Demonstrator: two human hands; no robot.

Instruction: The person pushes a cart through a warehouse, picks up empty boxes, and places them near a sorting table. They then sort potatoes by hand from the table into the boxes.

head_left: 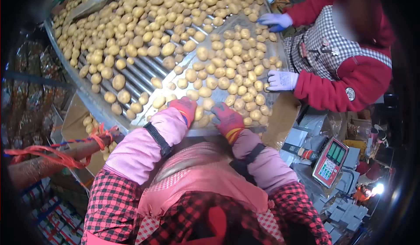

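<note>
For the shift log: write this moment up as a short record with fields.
left hand: red glove at the near edge of the potatoes
right hand: red glove resting on potatoes, grip unclear
surface: metal sorting table with ridged rollers
co-worker: a person in a red top, white gloved hand on the potatoes
nearby: scale at lower right

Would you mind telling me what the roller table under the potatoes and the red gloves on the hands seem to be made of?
The roller table looks like bare metal: grey parallel rods with a dull shine. The left hand and right hand wear red gloves, probably knitted fabric with a rubbery coating, judging by the matte surface and striped cuffs. Both hands rest among the potatoes.
</note>
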